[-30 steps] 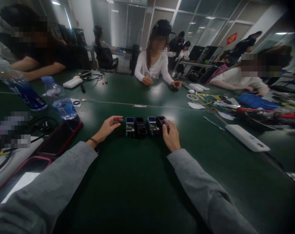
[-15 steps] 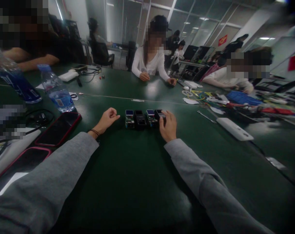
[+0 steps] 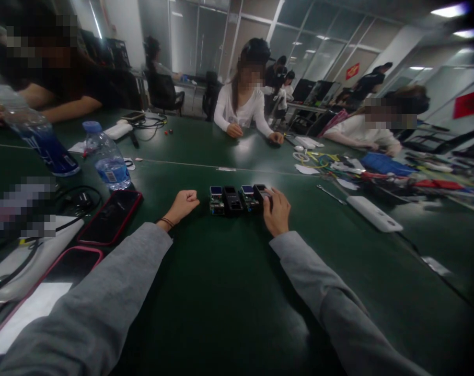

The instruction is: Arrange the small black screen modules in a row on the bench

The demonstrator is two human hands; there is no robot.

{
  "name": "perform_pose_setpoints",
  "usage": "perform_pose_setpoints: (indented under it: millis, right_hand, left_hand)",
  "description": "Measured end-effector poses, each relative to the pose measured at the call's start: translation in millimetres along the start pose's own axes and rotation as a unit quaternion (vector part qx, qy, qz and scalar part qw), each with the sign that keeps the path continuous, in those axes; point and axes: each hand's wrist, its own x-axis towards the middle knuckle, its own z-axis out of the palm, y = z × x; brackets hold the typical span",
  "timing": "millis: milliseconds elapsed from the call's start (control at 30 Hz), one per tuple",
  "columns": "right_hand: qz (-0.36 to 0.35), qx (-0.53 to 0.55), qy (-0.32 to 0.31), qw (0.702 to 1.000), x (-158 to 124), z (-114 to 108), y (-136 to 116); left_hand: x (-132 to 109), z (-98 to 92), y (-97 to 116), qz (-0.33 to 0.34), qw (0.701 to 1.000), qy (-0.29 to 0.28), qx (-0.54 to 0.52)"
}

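Four small electronic pieces stand in a row before me: a green circuit board with a screen (image 3: 217, 200), a black case (image 3: 232, 201), a second circuit board with a screen (image 3: 248, 197) and, at the right end, another black case (image 3: 260, 191). My right hand (image 3: 278, 211) has its thumb and curved fingers around the near and right sides of that last case, partly hiding it. Just left of the row, apart from it, my left hand (image 3: 182, 206) rests as a loose fist with nothing seen in it.
Left of my arm lie two phones, a red-edged one (image 3: 110, 216) nearer the row, by a water bottle (image 3: 112, 163) and a blue-labelled bottle (image 3: 44, 141). On the right are a wrench (image 3: 331, 194), a white power strip (image 3: 373, 213) and tangled cables (image 3: 323, 162). Co-workers sit across the table.
The view has shifted, so the table things appear lower and most of them further right. My left fingers have curled into a fist. My right hand stays at the right-end case.
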Motion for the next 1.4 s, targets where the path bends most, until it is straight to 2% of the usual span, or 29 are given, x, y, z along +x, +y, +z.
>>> perform_pose_setpoints:
  millis: [333, 533, 700, 800, 933, 1200, 1400]
  right_hand:
    - [0.067, 0.077, 0.039, 0.994, 5.5, -3.6, 5.9]
    - [0.068, 0.093, 0.031, 0.993, 7.5, -2.7, 7.6]
    - [0.054, 0.107, 0.022, 0.993, 7.0, -2.6, 6.8]
    - [0.06, 0.11, 0.013, 0.992, 6.2, -2.2, 8.6]
    - [0.07, 0.125, 0.01, 0.99, 5.0, 0.0, 16.1]
    - [0.152, 0.198, -0.021, 0.968, 0.8, 6.7, 28.3]
    - [0.132, 0.18, -0.034, 0.974, 0.3, 6.4, 23.1]
  left_hand:
    - [1.1, -1.9, -9.5, 0.013, 1.0, 0.012, 0.021]
    - [29.9, -3.6, -16.8, 0.041, 0.996, 0.044, 0.065]
    - [46.2, -2.4, -15.1, 0.044, 0.993, -0.003, 0.114]
    - [45.8, -2.0, -13.8, 0.044, 0.99, -0.026, 0.128]
    - [42.1, -2.2, -11.9, 0.036, 0.99, -0.03, 0.132]
    - [38.9, -1.2, -10.8, 0.035, 0.99, -0.028, 0.131]
    - [39.2, -1.0, -12.5, 0.039, 0.991, -0.03, 0.127]
